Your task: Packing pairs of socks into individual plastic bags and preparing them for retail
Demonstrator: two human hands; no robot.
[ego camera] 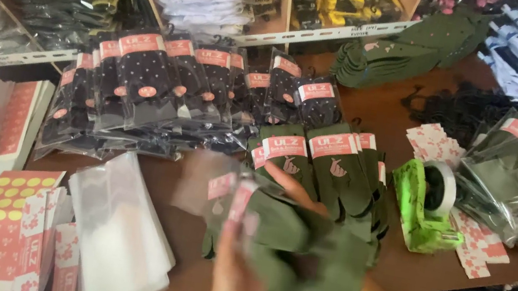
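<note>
Green socks between both hands

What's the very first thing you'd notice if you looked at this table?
Probably the pair of olive green socks in a clear plastic bag, held low in the middle by the left hand and right hand. Next, the bright green tape dispenser on the brown table, to the right. Behind the hands, rows of packed dark navy dotted socks with pink labels fan across the table.
</note>
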